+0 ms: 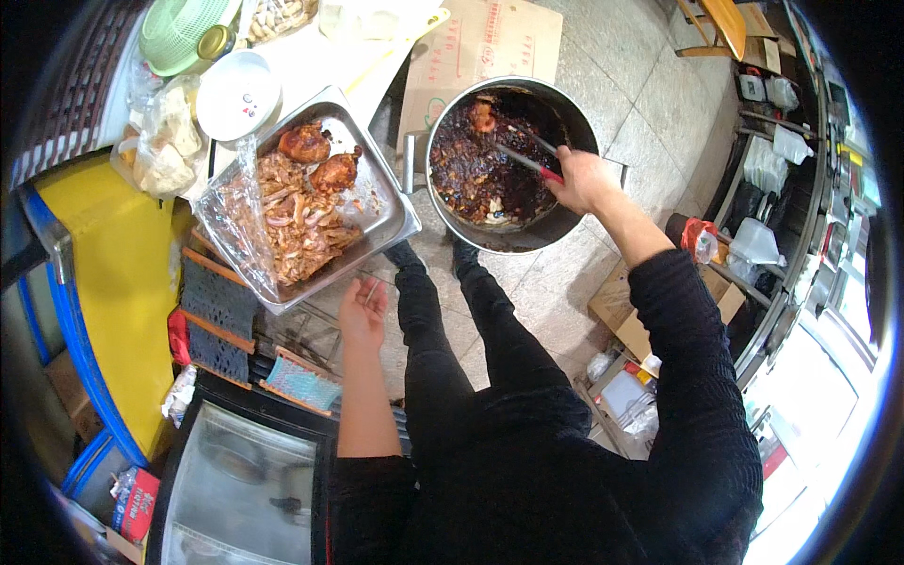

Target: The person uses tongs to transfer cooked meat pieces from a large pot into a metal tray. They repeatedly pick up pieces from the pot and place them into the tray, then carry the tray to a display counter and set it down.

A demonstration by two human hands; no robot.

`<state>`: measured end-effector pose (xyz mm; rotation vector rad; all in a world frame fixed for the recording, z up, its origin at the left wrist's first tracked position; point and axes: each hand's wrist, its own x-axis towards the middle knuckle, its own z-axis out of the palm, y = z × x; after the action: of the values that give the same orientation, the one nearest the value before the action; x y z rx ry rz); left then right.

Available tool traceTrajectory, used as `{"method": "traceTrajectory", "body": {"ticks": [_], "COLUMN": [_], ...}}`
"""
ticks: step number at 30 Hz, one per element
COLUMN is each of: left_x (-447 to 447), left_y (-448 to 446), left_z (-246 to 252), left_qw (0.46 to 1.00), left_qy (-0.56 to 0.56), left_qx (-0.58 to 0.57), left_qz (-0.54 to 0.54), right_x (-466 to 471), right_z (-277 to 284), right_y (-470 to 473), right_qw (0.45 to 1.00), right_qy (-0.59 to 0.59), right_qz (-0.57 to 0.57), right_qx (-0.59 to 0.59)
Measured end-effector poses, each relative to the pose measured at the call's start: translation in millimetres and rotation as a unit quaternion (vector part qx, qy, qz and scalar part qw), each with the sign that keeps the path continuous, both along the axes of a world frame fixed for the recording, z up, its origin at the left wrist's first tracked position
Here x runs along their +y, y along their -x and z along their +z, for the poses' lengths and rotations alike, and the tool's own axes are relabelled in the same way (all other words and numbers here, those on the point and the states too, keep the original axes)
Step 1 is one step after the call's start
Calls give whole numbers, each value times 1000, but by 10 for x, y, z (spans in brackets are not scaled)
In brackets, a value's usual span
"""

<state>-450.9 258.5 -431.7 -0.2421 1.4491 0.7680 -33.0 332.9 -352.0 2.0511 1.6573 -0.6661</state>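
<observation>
My right hand (585, 180) grips metal tongs with red handles (551, 175), whose arms reach down into a deep metal pot (590, 126). Dark, glossy sauce with bits in it (462, 159) fills the bottom of the pot, and a browned piece of meat (482, 117) shows near the tongs' tips. To the left, a rectangular steel tray (387, 205) holds shredded meat (304, 236) and two browned whole pieces (334, 172). Clear plastic film (244, 212) covers the tray's left part. My left hand (364, 311) is palm up below the tray's near corner, fingers loosely curled; a pale streak across them is unclear.
A white table (321, 60) carries a white lidded tub (236, 95), a green plastic basket (185, 32) and bagged food (173, 145). Flattened cardboard (470, 49) lies beyond the pot. Shelves with plastic containers (766, 166) line the right; a glass-topped cabinet (244, 480) stands lower left.
</observation>
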Motion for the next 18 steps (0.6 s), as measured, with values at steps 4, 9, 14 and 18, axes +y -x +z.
{"method": "traceTrajectory", "body": {"ticks": [4, 9, 14, 18], "left_x": [-4, -22, -26, -22], "left_y": [-11, -5, 19, 36], "left_z": [-44, -41, -14, -6], "left_qw": [1000, 1000, 1000, 1000], "left_qy": [15, 6, 6, 7], "left_qx": [13, 4, 7, 17], "left_qz": [1, -4, -9, -4], "right_x": [-200, -101, 309, 565], "right_z": [276, 329, 99, -174], "right_y": [-132, -123, -106, -138], "right_qw": [993, 999, 995, 991], "right_qy": [59, 26, 53, 102], "right_qz": [90, -35, -75, -82], "right_qx": [56, 8, -31, -2]}}
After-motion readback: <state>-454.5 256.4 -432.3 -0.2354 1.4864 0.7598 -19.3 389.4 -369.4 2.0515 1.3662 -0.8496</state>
